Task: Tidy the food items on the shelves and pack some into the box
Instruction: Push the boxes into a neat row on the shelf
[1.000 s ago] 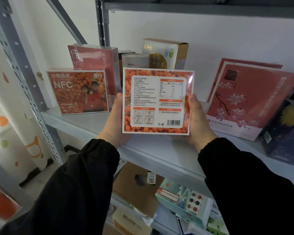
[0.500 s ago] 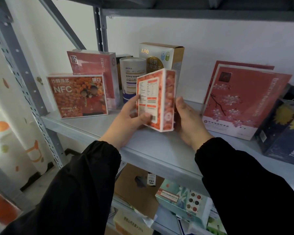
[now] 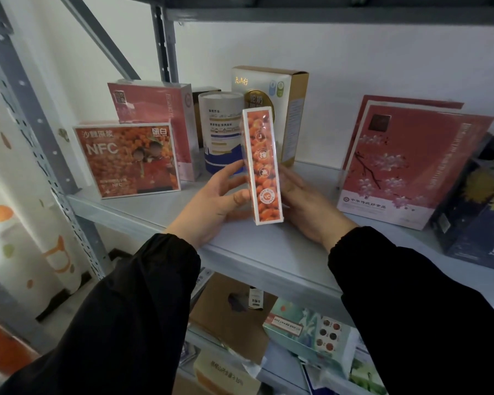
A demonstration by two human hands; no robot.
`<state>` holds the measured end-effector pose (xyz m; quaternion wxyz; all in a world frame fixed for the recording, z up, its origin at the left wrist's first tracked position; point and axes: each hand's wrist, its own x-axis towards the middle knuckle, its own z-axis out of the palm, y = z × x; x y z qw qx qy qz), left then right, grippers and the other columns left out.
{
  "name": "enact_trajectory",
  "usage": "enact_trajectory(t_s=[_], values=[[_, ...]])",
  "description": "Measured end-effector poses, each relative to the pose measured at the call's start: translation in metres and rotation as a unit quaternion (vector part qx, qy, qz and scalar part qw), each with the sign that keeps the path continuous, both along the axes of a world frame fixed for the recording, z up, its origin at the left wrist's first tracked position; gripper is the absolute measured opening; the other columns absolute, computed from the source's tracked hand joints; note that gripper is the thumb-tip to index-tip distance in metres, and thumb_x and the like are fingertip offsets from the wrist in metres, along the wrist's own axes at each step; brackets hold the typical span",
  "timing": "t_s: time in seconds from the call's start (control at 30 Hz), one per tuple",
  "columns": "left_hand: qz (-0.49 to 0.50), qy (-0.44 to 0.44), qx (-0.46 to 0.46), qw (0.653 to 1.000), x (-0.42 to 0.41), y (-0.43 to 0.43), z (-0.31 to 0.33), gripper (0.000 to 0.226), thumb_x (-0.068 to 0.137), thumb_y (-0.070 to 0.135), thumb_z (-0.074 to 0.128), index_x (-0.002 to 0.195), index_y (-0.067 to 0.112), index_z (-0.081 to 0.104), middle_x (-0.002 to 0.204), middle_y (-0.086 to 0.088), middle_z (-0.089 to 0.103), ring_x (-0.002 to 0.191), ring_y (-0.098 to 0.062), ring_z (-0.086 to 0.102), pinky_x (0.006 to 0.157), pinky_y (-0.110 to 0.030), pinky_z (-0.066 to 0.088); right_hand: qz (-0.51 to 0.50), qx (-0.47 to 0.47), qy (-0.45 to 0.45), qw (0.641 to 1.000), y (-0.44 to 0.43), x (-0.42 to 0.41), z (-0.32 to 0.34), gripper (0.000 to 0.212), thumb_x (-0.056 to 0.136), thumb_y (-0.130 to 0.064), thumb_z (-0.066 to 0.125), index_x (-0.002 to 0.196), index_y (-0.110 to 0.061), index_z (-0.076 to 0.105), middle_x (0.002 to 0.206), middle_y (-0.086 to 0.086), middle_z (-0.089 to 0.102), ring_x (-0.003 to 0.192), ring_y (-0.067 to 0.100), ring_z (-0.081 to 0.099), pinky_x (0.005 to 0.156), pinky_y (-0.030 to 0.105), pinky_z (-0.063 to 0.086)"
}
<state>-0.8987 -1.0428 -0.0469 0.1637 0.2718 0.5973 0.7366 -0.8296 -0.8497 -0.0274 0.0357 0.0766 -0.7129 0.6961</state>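
Flat-fingered left hand (image 3: 220,195) and right hand (image 3: 305,203) sandwich orange berry box (image 3: 264,166) upright, probably to stand it on shelf (image 3: 268,252)

From the orange box (image 3: 264,166), bare shelf (image 3: 311,178) lay open at 2 o'clock. A round canister (image 3: 223,132) and a white-gold carton (image 3: 293,109) stood close at 11 and 12; a pink blossom box (image 3: 405,166) blocked 3 o'clock.

One head-worn wide-angle view faces forward and slightly downward, at close range to the grey metal shelf (image 3: 131,209). Two black sleeves (image 3: 143,309) enter from the bottom edge. The fingers (image 3: 226,173) lie near frame centre, and the shelf extends to both sides of them.
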Motion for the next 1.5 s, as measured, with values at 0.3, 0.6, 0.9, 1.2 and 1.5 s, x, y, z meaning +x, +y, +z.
enact_trajectory(t_s=[0.3, 0.6, 0.9, 1.2, 1.5], values=[[0.047, -0.064, -0.019, 0.997, 0.006, 0.005, 0.005, 0.025, 0.105, 0.032, 0.057, 0.122, 0.022, 0.071, 0.117, -0.013, 0.077, 0.113, -0.038, 0.071, 0.106, -0.063, 0.050, -0.138, 0.065, 0.031, 0.988, 0.006, -0.002, 0.001, 0.109, 0.064, -0.041, 0.097, 0.151, -0.047, 0.032, 0.124, -0.005, 0.061, 0.117, 0.014, 0.064, 0.091, 0.028, 0.055], [0.001, -0.006, 0.010, 1.000, 0.004, 0.000, 0.001, 0.094, 0.058, 0.061, 0.094, 0.136, 0.023, 0.056, 0.129, -0.006, 0.073, 0.121, -0.030, 0.069, 0.102, -0.055, 0.055, -0.254, 0.113, 0.037, 0.960, 0.010, -0.004, 0.000, 0.080, 0.073, -0.033, 0.095, 0.138, -0.028, 0.049, 0.122, -0.003, 0.069, 0.107, 0.011, 0.068, 0.088, 0.025, 0.057], [0.049, 0.004, 0.001, 0.999, 0.005, 0.001, 0.000, 0.068, 0.083, 0.031, 0.082, 0.142, 0.014, 0.054, 0.134, -0.012, 0.069, 0.126, -0.032, 0.065, 0.112, -0.059, 0.046, -0.298, 0.208, 0.037, 0.931, 0.014, -0.008, -0.002, 0.091, 0.068, -0.046, 0.096, 0.140, -0.029, 0.043, 0.138, 0.001, 0.055, 0.123, 0.016, 0.058, 0.099, 0.029, 0.047], [0.088, 0.083, -0.141, 0.983, 0.014, 0.003, 0.004, 0.038, 0.099, 0.028, 0.070, 0.133, 0.035, 0.056, 0.120, 0.013, 0.075, 0.112, -0.010, 0.071, 0.107, -0.047, 0.053, -0.347, 0.472, 0.204, 0.784, 0.002, 0.027, 0.016, 0.101, 0.076, -0.053, 0.083, 0.159, -0.026, 0.033, 0.167, 0.009, 0.016, 0.158, 0.029, 0.005, 0.127, 0.048, 0.012], [0.076, 0.153, -0.238, 0.956, 0.024, 0.007, 0.012, 0.047, 0.098, 0.041, 0.069, 0.141, 0.032, 0.053, 0.123, 0.014, 0.070, 0.111, -0.006, 0.066, 0.103, -0.038, 0.052, -0.304, 0.597, 0.214, 0.711, 0.015, 0.042, 0.037, 0.094, 0.071, -0.051, 0.088, 0.149, -0.025, 0.044, 0.140, 0.012, 0.040, 0.132, 0.029, 0.037, 0.112, 0.039, 0.035]])
